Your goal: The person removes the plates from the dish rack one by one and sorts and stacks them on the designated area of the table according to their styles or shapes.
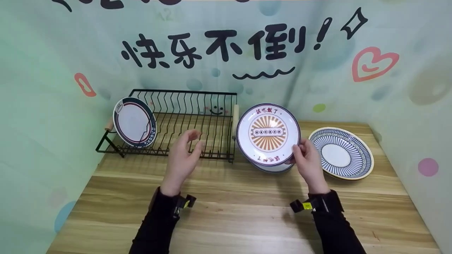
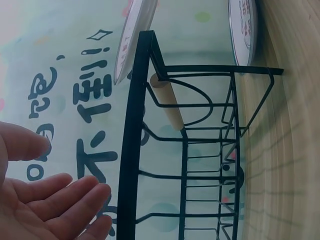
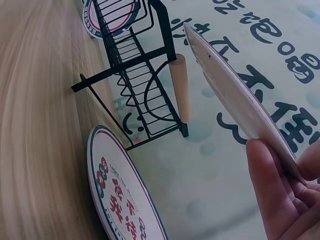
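Note:
My right hand point(image 1: 303, 152) grips the lower right rim of a white plate with an orange sunburst point(image 1: 267, 134) and holds it tilted up, facing me. In the right wrist view this held plate point(image 3: 225, 85) shows edge-on above my fingers point(image 3: 280, 200). Below it another plate with red characters point(image 3: 117, 190) lies flat on the table. My left hand point(image 1: 190, 144) hovers open and empty before the black wire dish rack point(image 1: 183, 120), palm toward the right. A dark-rimmed plate point(image 1: 134, 121) stands in the rack's left end.
A blue striped plate point(image 1: 340, 152) lies on the wooden table point(image 1: 247, 211) at the right. The rack has wooden handles point(image 3: 181, 87) at its ends and several empty slots. Printed walls close in the back and both sides.

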Demonstrator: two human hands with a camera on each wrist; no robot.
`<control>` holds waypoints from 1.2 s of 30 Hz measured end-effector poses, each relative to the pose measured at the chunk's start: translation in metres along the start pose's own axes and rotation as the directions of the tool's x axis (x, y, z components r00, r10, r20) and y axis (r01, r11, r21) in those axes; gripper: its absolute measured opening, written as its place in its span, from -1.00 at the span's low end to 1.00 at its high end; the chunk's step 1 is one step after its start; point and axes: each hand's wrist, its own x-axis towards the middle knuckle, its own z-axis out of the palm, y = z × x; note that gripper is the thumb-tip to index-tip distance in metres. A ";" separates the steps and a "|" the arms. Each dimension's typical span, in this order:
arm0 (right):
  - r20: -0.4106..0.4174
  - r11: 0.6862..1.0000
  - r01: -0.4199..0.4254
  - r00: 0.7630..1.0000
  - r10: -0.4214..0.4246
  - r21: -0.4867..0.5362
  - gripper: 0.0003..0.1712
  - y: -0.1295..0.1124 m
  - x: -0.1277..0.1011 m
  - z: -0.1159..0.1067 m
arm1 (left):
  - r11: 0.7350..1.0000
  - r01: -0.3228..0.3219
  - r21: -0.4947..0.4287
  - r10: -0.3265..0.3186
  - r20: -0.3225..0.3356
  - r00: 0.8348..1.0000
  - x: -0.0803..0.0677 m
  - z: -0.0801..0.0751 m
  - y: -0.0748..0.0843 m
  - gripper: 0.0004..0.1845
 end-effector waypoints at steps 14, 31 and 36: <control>-0.028 0.993 -0.076 0.997 0.074 -0.089 -0.77 0.012 0.006 -0.007 | 0.996 0.013 0.092 -0.005 -0.079 0.997 0.005 -0.009 -0.011 -0.62; -0.018 0.972 -0.175 0.984 0.175 -0.159 -0.65 0.022 0.008 -0.009 | 0.993 0.047 0.111 -0.034 -0.117 0.993 0.009 -0.021 -0.021 -0.57; -0.015 0.962 -0.187 0.982 0.187 -0.199 -0.68 0.027 0.009 -0.010 | 0.990 0.079 0.115 -0.065 -0.125 0.990 0.010 -0.025 -0.024 -0.57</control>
